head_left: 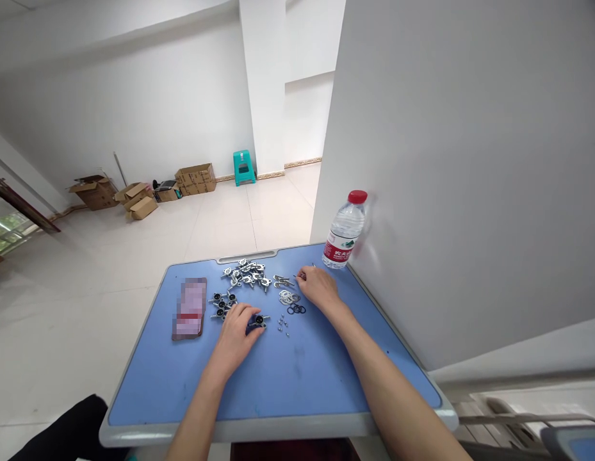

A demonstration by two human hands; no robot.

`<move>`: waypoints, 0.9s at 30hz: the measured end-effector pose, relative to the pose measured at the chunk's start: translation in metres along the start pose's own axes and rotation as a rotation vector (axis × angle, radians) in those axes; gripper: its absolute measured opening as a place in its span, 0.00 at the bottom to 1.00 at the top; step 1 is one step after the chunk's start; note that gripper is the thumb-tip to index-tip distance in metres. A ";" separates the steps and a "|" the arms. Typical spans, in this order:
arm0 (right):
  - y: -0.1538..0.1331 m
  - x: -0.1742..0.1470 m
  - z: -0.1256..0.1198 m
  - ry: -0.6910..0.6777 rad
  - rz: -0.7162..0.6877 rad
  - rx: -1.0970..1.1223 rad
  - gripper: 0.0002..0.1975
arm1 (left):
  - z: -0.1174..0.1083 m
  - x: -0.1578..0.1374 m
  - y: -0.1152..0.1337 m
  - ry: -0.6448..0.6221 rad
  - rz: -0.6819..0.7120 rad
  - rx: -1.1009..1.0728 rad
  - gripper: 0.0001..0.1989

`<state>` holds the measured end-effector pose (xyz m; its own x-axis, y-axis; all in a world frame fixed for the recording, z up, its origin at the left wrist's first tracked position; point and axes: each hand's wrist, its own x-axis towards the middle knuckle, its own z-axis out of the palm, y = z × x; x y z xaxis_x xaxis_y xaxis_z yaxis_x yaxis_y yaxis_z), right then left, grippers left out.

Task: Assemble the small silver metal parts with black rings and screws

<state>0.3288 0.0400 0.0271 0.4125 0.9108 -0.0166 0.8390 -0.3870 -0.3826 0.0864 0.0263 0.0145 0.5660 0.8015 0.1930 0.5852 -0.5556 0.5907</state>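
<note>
The left hand point(236, 331) pinches a shiny, black-topped part point(259, 319) between fingertips. I can't tell if the right hand point(319, 285), by the worktop's far edge point(196, 262), grips.

White walls point(148, 96), pale floor tiles point(220, 221), a teal plastic stool point(240, 157) near cardboard boxes point(197, 181); far left, probably a window point(11, 229).

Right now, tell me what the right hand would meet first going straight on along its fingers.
The right hand would probably meet the small elongated metal pieces just to its left, though its height above the blue tabletop is hard to judge.
</note>
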 end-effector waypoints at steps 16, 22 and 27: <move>0.000 -0.009 -0.013 0.109 -0.008 0.091 0.12 | -0.013 0.005 -0.009 0.228 -0.066 0.094 0.06; -0.004 -0.012 -0.015 0.114 -0.029 0.122 0.11 | -0.022 0.009 -0.025 0.382 -0.206 0.122 0.05; -0.006 -0.014 -0.014 0.110 -0.052 0.131 0.11 | -0.032 0.026 -0.030 0.404 -0.329 0.255 0.06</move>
<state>0.3231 0.0271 0.0428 0.4121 0.9051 0.1046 0.8098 -0.3112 -0.4974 0.0651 0.0714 0.0270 0.0930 0.9341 0.3447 0.8427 -0.2582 0.4724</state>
